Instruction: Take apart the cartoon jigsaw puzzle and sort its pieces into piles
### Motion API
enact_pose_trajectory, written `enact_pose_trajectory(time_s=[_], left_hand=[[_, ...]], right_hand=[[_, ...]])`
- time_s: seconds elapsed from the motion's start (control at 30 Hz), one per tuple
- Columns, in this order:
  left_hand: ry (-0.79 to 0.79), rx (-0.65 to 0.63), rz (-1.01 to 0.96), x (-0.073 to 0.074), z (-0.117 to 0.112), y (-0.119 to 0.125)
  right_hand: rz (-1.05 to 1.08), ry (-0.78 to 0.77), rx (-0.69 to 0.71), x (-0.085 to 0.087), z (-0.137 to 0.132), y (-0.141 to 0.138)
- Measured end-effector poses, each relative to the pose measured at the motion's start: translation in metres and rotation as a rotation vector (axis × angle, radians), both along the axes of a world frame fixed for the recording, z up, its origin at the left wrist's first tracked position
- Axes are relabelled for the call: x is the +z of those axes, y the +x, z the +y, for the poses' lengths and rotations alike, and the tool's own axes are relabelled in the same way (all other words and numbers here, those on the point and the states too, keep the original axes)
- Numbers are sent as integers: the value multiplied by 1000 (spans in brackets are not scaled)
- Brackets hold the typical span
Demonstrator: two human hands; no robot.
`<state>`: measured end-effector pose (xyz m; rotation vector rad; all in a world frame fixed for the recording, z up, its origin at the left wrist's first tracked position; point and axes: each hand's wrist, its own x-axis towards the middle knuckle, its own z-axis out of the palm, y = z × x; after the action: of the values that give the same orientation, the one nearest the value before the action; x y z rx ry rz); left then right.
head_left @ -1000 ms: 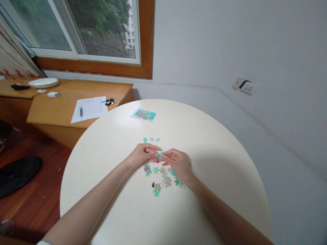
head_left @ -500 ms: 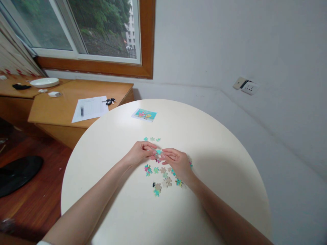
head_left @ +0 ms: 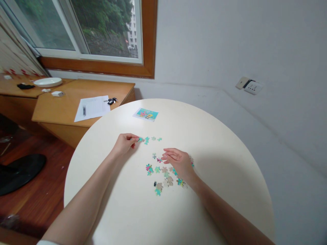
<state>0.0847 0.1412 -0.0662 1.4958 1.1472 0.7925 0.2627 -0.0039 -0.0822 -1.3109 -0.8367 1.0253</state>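
Note:
My left hand (head_left: 125,143) is closed in a pinch on a small teal jigsaw piece (head_left: 140,139), just left of a short row at the back. That row has a teal piece (head_left: 146,140) and two pale green pieces (head_left: 153,138). My right hand (head_left: 178,161) hovers over the loose pieces with its fingers stretched out and nothing visible in them. Close to its fingertips lie a pink-patterned piece (head_left: 159,160) and a pale piece with dark marks (head_left: 154,156). Several teal, yellow and grey-backed pieces (head_left: 168,181) are spread below, some hidden by the right hand.
A colourful picture card (head_left: 146,114) lies toward the far side of the round white table (head_left: 224,204). On the wooden desk (head_left: 117,87) at the left are a sheet of paper (head_left: 93,107), keys (head_left: 111,101) and a white plate (head_left: 48,82). A wall stands on the right.
My left hand has moved left and away from me, from beside the right hand to the row's left end, with a teal piece in its fingers. My right hand has stayed nearly still.

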Motion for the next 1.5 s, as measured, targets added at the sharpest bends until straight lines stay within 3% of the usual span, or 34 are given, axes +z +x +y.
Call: enact_pose_trajectory(time_s=[0.2,0.43,0.97,1.1,1.27,1.5], left_hand=[[-1,-20,96,-3,-1,-1],[122,-35,242,-13,4,-3],[234,-21,420,1,-6,2],[299,12,458,-3,-5,4],[351,50,405,-8,-3,4],[175,113,232,-7,3,-1]], right_hand=[[-51,-8,19,0,-1,0],[-86,-4,20,0,-1,-1],[-151,14,40,-4,-2,0],[-158,-1,40,-3,-3,0],[-177,-6,46,-4,-3,0],[-161,4,48,0,-3,-1]])
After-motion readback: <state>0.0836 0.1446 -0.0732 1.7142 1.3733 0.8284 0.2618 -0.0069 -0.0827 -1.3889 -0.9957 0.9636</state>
